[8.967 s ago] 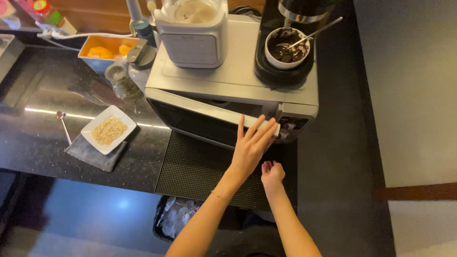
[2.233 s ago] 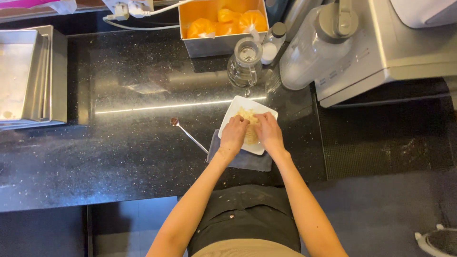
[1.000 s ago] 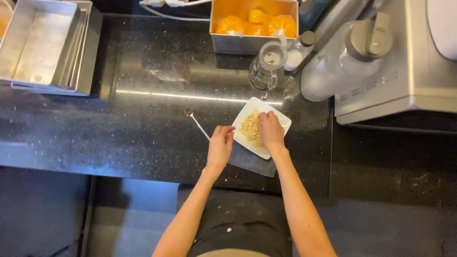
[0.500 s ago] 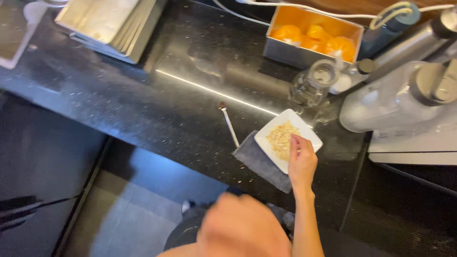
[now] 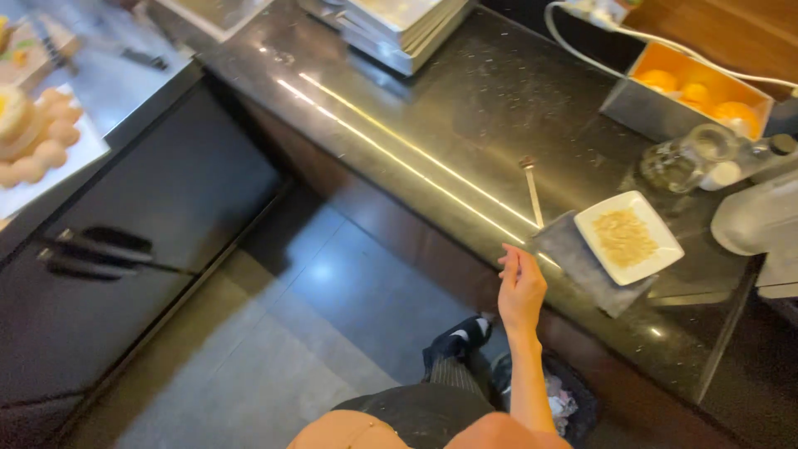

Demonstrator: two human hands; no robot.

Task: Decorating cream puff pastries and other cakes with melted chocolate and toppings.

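A: Which hand showed?
B: Only the right hand (image 5: 521, 288), fingers loosely curled, holding nothing, at the front edge of the black stone counter (image 5: 465, 125). Left hand out of frame.
A: Nearest things?
B: A square white dish of pale crumbs (image 5: 628, 237) on a grey folded cloth (image 5: 573, 258), near that edge; a slim metal spoon (image 5: 532, 189) just beside the cloth.

White plate (image 5: 629, 239) — grey cloth (image 5: 582, 266) — speckled black counter (image 5: 432, 141).
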